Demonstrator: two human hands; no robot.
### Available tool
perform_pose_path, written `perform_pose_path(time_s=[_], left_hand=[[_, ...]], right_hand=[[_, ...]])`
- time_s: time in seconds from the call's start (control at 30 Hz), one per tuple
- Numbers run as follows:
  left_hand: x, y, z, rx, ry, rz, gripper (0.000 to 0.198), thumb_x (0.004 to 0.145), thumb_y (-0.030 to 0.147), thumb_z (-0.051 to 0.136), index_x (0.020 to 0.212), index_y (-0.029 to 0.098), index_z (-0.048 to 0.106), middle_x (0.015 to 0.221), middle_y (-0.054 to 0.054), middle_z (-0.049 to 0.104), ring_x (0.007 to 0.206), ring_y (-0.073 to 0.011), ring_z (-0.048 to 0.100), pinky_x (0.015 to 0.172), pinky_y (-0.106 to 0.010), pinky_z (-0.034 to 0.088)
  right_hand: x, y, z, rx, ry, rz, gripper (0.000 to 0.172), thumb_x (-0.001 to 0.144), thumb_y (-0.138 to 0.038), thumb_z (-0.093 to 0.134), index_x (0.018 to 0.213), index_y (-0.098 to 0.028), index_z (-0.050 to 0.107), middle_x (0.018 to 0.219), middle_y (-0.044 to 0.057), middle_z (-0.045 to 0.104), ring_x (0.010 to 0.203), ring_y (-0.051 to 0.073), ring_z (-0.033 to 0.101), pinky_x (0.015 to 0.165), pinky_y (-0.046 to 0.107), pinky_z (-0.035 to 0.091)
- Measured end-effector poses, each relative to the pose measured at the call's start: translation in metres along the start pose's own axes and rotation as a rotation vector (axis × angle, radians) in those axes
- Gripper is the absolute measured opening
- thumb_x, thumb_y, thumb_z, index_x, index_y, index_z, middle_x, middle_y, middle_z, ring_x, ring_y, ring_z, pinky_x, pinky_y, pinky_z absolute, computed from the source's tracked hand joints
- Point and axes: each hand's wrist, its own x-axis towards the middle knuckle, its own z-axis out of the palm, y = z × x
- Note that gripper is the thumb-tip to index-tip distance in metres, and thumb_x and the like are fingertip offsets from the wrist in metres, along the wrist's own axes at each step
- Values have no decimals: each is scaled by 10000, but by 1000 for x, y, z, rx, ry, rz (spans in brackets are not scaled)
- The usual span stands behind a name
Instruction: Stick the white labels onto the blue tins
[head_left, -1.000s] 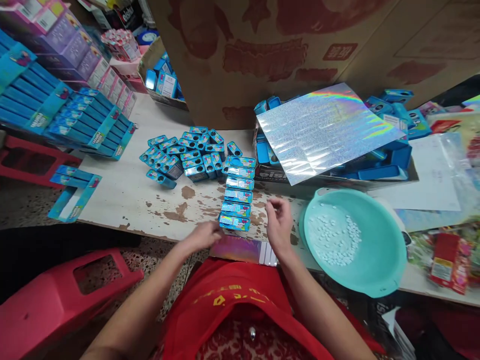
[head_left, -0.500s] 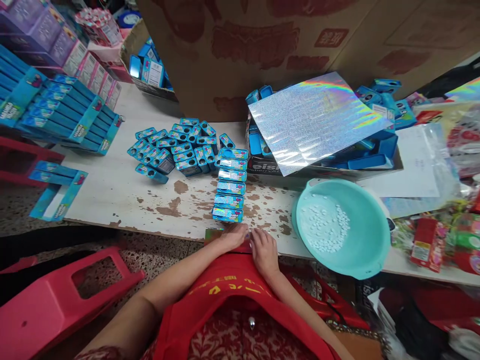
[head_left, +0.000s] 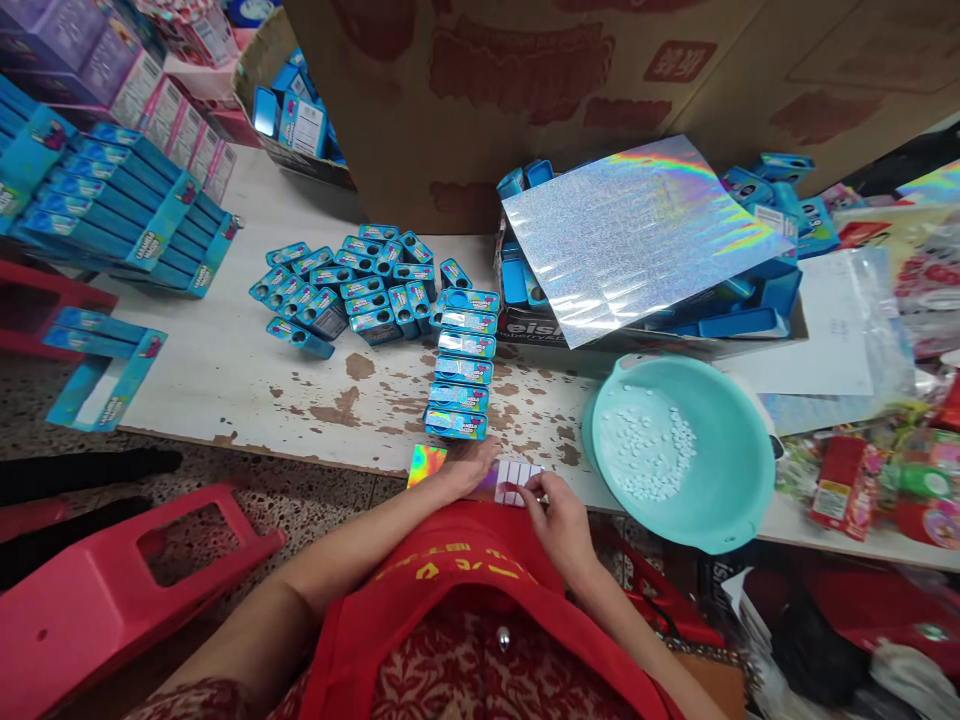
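Observation:
A holographic sticker strip [head_left: 429,463] lies at the table's near edge, its right part peeled to white backing [head_left: 517,472]. My left hand [head_left: 469,464] rests flat on the strip, fingers together. My right hand [head_left: 553,512] pinches the white end of the strip with its fingertips. Just beyond the hands runs a column of several small blue tins [head_left: 463,366], lids up. A loose heap of the same tins [head_left: 341,290] lies to the left of that column.
A teal basin [head_left: 739,497] holding small white tablets sits to the right. Behind it a large holographic sheet [head_left: 634,235] covers a box of blue tins. Blue display boxes [head_left: 112,205] stack at far left. A red stool [head_left: 112,590] stands by my left knee. Cardboard cartons [head_left: 570,70] wall the back.
My right hand drew back from above the table to the near edge and pinched the strip's white end. My left hand slid right along the strip, uncovering its left end.

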Motion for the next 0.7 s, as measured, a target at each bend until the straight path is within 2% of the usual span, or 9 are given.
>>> perform_pose_path(time_s=[0.07, 0.1, 0.17, 0.23, 0.3, 0.4, 0.5, 0.6, 0.7], left_hand=[[-14, 12, -7, -276, -43, 91, 353, 943, 294, 288, 1202, 201, 510, 1178, -72, 595, 1074, -149, 537, 897, -274, 425], [-22, 19, -11, -417, -96, 125, 346, 937, 308, 312, 1196, 192, 509, 1129, -70, 612, 1030, -146, 558, 867, -264, 439], [-37, 36, -19, -573, -210, 132, 293, 905, 329, 389, 1067, 153, 559, 871, -40, 643, 808, -136, 599, 723, -239, 464], [-52, 51, -31, -539, -234, 84, 248, 880, 335, 425, 886, 144, 583, 646, 15, 568, 594, -109, 546, 589, -214, 426], [-65, 64, -49, -381, -119, 100, 276, 887, 333, 405, 784, 156, 590, 599, 27, 534, 551, -99, 505, 562, -213, 387], [-73, 72, -94, -131, 126, 157, 262, 889, 318, 417, 848, 187, 641, 653, 12, 579, 626, -114, 522, 606, -232, 375], [-58, 67, -154, -105, 207, 148, 235, 871, 307, 447, 973, 197, 628, 578, 31, 550, 560, -108, 510, 563, -225, 371], [-23, 54, -209, -215, 187, 168, 183, 823, 270, 509, 975, 178, 547, 533, 55, 524, 480, -87, 473, 494, -195, 350], [13, 42, -244, -332, 148, 214, 134, 783, 146, 486, 909, 186, 465, 516, 67, 518, 460, -71, 451, 464, -166, 332]], right_hand=[[7, -11, -20, 201, -38, 104, 231, 858, -374, 512, 705, -203, 537, 652, 11, 592, 596, 150, 534, 569, 260, 418], [11, -17, -29, 281, -55, 144, 248, 842, -401, 532, 696, -201, 539, 640, 2, 586, 590, 145, 531, 565, 254, 420], [16, -27, -45, 393, -61, 210, 276, 801, -441, 582, 683, -195, 545, 627, -6, 573, 596, 140, 527, 567, 249, 424], [22, -37, -55, 474, -55, 267, 291, 759, -455, 633, 676, -189, 549, 631, -7, 567, 603, 137, 522, 571, 248, 427], [30, -50, -58, 543, -54, 299, 284, 743, -447, 655, 681, -188, 558, 637, -6, 568, 603, 134, 517, 580, 253, 433], [58, -73, -53, 586, 33, 238, 246, 736, -421, 660, 687, -190, 593, 775, 31, 592, 740, 161, 554, 632, 270, 458], [109, -97, -39, 542, 175, 116, 207, 715, -390, 666, 671, -192, 629, 908, 53, 561, 891, 188, 544, 690, 286, 463], [170, -112, -24, 463, 268, 55, 168, 704, -342, 656, 650, -183, 640, 856, 41, 548, 870, 187, 529, 794, 336, 441], [219, -116, -11, 361, 328, 119, 138, 675, -300, 665, 642, -167, 653, 860, 59, 539, 907, 216, 501, 871, 382, 401]])
